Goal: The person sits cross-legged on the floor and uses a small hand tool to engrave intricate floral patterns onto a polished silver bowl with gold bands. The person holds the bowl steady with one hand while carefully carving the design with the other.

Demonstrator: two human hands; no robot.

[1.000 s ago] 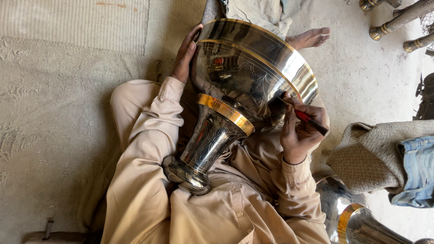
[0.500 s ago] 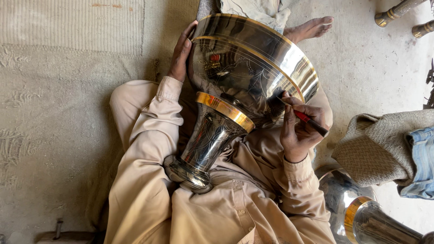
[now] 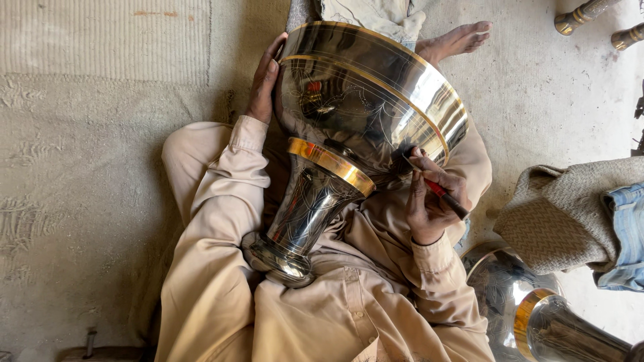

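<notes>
Head view had a big shiny metal vase [image 3: 349, 127] lying tilted across the person's lap, gold band at its neck. Left hand [image 3: 263, 80] was flat against the bowl's rim, fingers spread. Right hand [image 3: 429, 198] pinched a red-handled tool [image 3: 446, 196] against the bowl. Another vase [image 3: 537, 315] lay beside a woven cloth [image 3: 557, 214].
</notes>
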